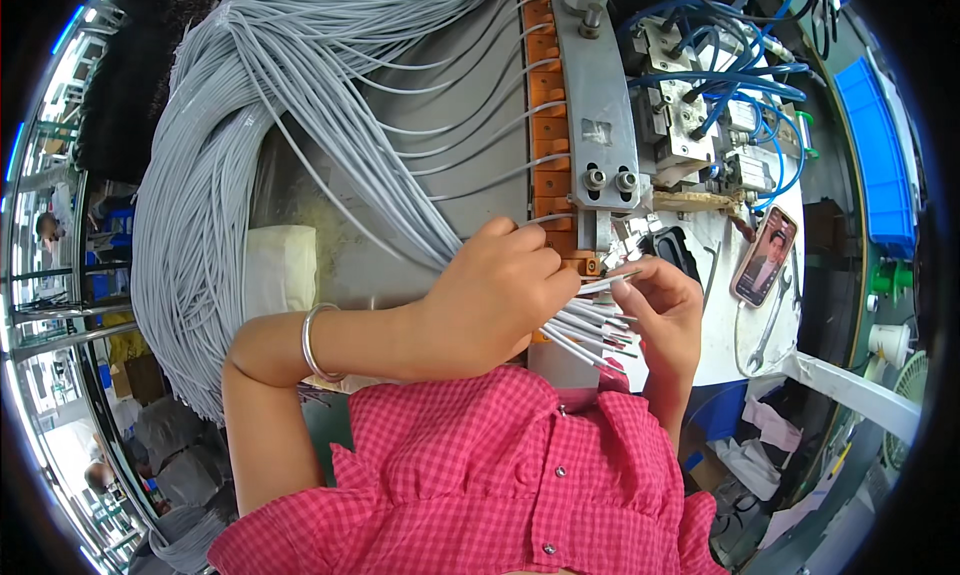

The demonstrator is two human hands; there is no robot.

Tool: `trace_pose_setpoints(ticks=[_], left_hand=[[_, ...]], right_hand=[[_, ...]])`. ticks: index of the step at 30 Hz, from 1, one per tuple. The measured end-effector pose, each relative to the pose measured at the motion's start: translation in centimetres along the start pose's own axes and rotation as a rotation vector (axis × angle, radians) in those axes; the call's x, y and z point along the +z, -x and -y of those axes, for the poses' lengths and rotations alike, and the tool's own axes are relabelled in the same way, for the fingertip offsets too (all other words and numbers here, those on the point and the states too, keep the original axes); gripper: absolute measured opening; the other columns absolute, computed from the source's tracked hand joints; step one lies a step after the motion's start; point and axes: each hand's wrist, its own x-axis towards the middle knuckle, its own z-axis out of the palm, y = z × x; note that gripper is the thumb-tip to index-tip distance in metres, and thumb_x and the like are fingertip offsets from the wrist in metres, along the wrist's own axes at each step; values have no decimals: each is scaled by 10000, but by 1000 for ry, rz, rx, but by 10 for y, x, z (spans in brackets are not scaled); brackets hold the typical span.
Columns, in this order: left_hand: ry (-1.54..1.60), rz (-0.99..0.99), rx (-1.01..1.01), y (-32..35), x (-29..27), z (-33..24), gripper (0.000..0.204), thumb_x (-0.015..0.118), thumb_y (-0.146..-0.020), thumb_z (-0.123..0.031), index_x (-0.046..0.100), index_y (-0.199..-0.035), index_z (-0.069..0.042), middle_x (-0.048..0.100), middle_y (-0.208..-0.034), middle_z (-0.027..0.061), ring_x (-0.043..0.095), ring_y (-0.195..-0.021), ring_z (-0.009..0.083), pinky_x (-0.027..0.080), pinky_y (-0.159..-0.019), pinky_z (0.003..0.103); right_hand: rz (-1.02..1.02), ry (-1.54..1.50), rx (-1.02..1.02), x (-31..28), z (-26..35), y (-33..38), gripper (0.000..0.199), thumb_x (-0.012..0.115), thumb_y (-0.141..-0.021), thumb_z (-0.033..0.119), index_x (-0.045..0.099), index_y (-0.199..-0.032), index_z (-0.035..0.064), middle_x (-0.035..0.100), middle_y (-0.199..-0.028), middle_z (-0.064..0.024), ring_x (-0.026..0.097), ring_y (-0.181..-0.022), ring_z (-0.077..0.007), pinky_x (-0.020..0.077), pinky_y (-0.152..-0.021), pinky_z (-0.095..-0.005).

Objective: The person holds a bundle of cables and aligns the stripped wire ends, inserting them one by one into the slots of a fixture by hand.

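My left hand [500,293] is closed around a bunch of grey cables [425,215], whose stripped ends [590,327] fan out past its right side with thin coloured wires at the tips. Just to the right, my right hand [662,310] pinches the tip of one cable between thumb and forefinger. Both hands are at the near end of an orange slotted block [548,95]. Several single cables run from the left into its slots. Part of the bunch is hidden inside my left fist.
A large heap of grey cables [190,225] hangs over the left side of the grey bench. Beside the block stand a steel plate [600,105] and a machine with blue air hoses [700,80]. At right lie a phone [765,257], a wrench [772,325] and a blue tray [878,155].
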Motion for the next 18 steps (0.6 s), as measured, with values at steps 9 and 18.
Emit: trace_pose_setpoints(ticks=[9,18], left_hand=[[103,-35,-85,1,-1,-3,290,584,-540,3,547,-826,-33,477,-724,75,478,-758,262,379,-641,366],[2,-7,-75,2,-2,-7,256,592,-533,-13,519,-778,-30,473,-722,91,478,-739,271,375,-629,367]], right_hand=[[-12,-20,-47,-4,-4,0,88,642,-784,-16,616,-867,-28,592,-749,-29,476,-555,-32,318,-450,-160],[-74,-11,21,-1,-4,3,64,626,-786,-19,626,-843,-48,617,-708,-61,447,-463,-38,316,-395,-166]])
